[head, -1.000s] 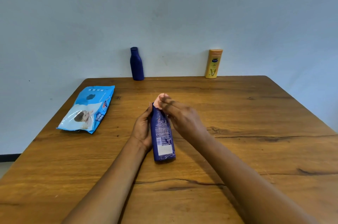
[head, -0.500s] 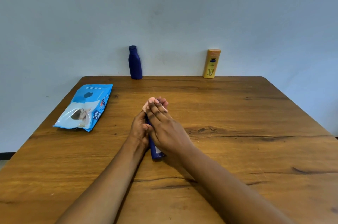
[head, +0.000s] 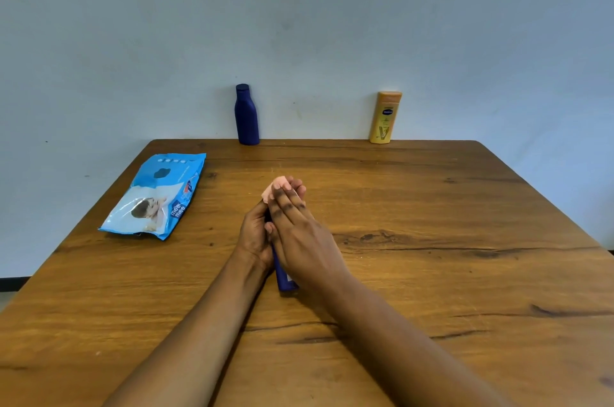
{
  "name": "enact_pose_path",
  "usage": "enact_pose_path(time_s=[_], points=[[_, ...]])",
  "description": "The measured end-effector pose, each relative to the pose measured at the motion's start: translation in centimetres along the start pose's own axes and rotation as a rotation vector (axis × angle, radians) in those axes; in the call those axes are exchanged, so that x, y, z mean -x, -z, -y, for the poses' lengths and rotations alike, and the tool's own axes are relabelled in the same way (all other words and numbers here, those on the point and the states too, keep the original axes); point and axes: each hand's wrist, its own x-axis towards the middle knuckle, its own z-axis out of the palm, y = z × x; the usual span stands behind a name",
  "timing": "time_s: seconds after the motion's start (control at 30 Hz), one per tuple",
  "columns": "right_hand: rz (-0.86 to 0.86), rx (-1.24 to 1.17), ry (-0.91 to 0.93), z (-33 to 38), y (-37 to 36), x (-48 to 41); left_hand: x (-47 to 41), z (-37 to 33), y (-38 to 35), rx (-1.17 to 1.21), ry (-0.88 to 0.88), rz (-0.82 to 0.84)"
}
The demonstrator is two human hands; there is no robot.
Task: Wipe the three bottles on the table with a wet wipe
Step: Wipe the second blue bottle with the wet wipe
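A dark blue bottle (head: 285, 281) with a pink cap (head: 272, 191) lies on the wooden table (head: 448, 207), its cap pointing away from me. My left hand (head: 254, 235) grips its left side. My right hand (head: 304, 240) lies over its top with the fingers stretched to the cap, hiding most of the body. No wet wipe shows; anything under the right palm is hidden. A second dark blue bottle (head: 247, 117) and a yellow bottle (head: 384, 119) stand upright at the table's far edge against the wall.
A blue pack of wet wipes (head: 156, 197) lies flat at the left of the table, about a hand's width from my left hand. A pale wall rises right behind the far edge.
My right hand has slid from the cap down over the bottle's body and now covers it. The bottle and both hands have shifted slightly left. The standing bottles and the pack have not moved.
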Motion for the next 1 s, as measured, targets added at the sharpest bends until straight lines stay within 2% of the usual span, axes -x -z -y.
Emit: enact_pose_path(time_s=[0.17, 0.33, 0.47, 0.63, 0.73, 0.83, 1.0], points=[[-0.071, 0.083, 0.115, -0.2, -0.6, 5.8, -0.6, 0.0, 0.1, -0.019, -0.023, -0.076], [-0.026, -0.046, 0.087, -0.1, 0.5, 1.6, 0.0, -0.2, -0.1, 0.024, -0.007, -0.048], [-0.017, 0.061, 0.096, -0.1, -0.7, 1.8, -0.3, -0.4, 0.3, -0.002, -0.035, -0.075], [-0.008, 0.193, 0.268, -0.2, -0.7, 6.6, -0.8, -0.1, 0.3, -0.028, -0.067, -0.072], [-0.058, 0.244, 0.356, -0.9, 0.1, 5.9, -0.8, -0.1, 0.4, -0.025, -0.045, -0.052], [-0.024, 0.218, 0.456, -2.6, 0.2, 4.0, -0.7, 0.0, 0.2, -0.017, 0.005, -0.038], [-0.089, 0.109, 0.361, -4.2, 0.8, -0.1, -0.3, -0.2, 0.0, 0.015, 0.099, -0.009]])
